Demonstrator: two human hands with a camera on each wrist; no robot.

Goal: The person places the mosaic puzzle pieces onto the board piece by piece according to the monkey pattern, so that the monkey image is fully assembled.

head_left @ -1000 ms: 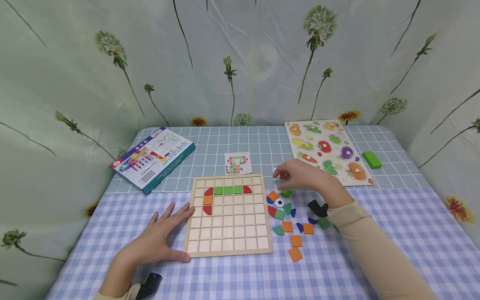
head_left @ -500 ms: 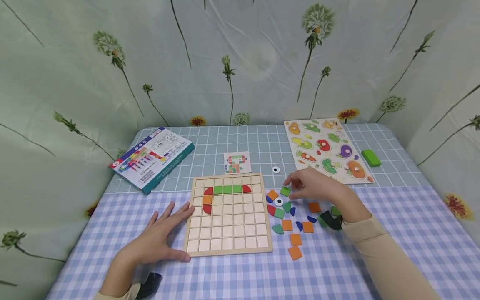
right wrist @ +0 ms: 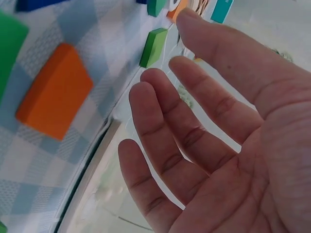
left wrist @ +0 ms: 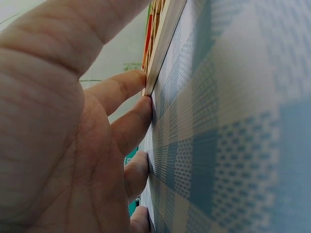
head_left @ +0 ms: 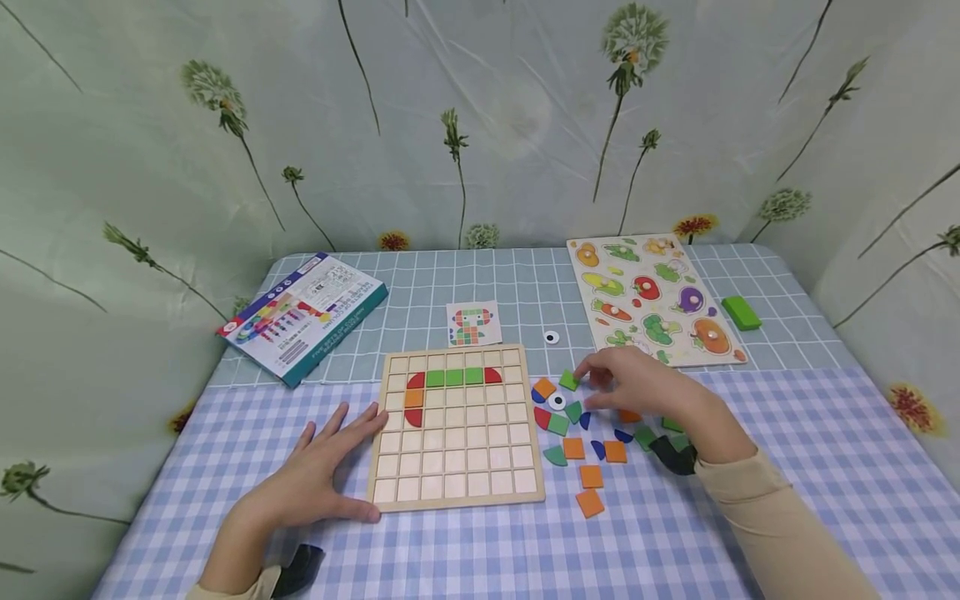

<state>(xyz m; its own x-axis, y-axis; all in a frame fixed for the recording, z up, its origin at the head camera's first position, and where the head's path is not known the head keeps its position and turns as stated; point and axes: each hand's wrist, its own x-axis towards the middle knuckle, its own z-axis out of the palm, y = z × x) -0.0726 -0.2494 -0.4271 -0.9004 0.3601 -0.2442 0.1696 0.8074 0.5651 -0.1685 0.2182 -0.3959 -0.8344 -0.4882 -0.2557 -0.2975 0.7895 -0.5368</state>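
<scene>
My left hand (head_left: 318,475) lies spread at the left side of a wooden grid board (head_left: 477,439), with its thumb and fingertips against the frame. In the left wrist view the fingertips touch the board's edge (left wrist: 163,43). Set in the board are green squares (head_left: 454,377), red quarter-rounds (head_left: 413,417) and an orange square (head_left: 414,397). My right hand (head_left: 645,383) hovers over loose pieces right of the board, fingers slightly bent and holding nothing. Nearest its fingertips is a light green square (head_left: 568,380), also visible as a green tile (right wrist: 153,47) in the right wrist view.
Loose orange squares (head_left: 591,477), blue segments (head_left: 597,450) and eye discs (head_left: 551,337) lie right of the board. A pattern card (head_left: 474,323) sits behind it. Farther back are a box (head_left: 303,317), a vegetable puzzle (head_left: 637,312) and a green block (head_left: 741,312).
My right hand has moved from near the eye disc behind the pieces toward the front right, uncovering that disc and the light green square. My left hand stays in place.
</scene>
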